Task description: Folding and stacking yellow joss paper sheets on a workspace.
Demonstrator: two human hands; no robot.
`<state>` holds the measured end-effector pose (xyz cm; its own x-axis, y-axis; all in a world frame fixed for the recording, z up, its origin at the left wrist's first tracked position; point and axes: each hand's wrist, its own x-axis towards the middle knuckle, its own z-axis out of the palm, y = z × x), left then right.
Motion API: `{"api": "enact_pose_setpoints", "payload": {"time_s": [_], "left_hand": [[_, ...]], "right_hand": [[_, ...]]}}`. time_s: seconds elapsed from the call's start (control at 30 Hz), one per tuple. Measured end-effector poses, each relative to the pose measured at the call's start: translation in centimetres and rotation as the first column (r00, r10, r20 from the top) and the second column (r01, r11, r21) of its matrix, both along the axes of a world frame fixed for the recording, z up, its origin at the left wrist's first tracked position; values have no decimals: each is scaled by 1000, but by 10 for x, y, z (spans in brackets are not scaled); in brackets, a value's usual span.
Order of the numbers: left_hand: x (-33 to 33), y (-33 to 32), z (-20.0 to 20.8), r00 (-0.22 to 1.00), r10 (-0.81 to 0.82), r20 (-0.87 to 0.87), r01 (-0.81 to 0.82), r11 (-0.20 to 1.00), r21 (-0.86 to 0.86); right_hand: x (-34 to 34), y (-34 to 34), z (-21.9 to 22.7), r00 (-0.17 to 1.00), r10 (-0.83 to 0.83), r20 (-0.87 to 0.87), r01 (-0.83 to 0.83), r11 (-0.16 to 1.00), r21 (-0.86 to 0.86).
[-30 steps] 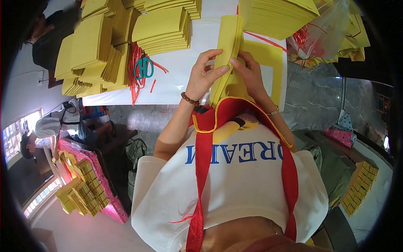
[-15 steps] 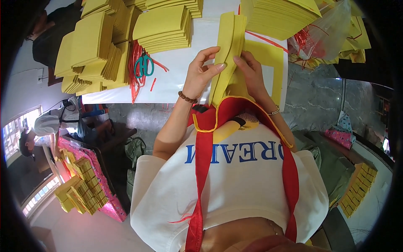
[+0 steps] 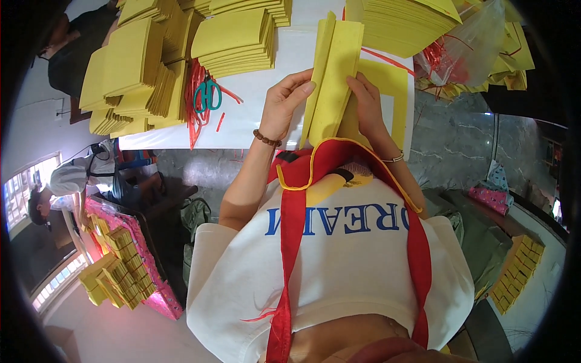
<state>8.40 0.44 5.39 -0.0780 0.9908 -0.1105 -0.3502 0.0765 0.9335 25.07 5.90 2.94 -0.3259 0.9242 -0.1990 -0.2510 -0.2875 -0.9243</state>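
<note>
Between my hands, over the near edge of the table, stands a long yellow paper sheaf, its left side folded up into a narrow upright flap. My left hand grips the left edge, thumb on top and fingers curled behind. My right hand pinches the right edge with its thumb on the paper's face; its other fingers are partly hidden. The lower end of the paper reaches my red apron with yellow trim. Whether it is one sheet or several, I cannot tell.
Folded yellow paper stacks fill the white table's far left, and a taller stack stands far right. Teal-handled scissors lie by red strips. A plastic bag sits at right. Another person works at a pink-covered table.
The paper has opened wider: its right panel now lies flatter and broader, and the left flap is narrower. My left hand has shifted slightly left, my right hand slightly right.
</note>
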Motion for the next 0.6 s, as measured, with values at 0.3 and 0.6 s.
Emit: {"api": "enact_pose_setpoints", "payload": {"time_s": [0.3,0.6], "left_hand": [[6,2,-12,943,131,-305,-102,989,112],[5,3,-7,870,116,-480,-69,991,114]], "right_hand": [[-7,-3,8,998,-44,42,39,993,111],[-7,-2,-1,999,-19,28,17,997,75]]}}
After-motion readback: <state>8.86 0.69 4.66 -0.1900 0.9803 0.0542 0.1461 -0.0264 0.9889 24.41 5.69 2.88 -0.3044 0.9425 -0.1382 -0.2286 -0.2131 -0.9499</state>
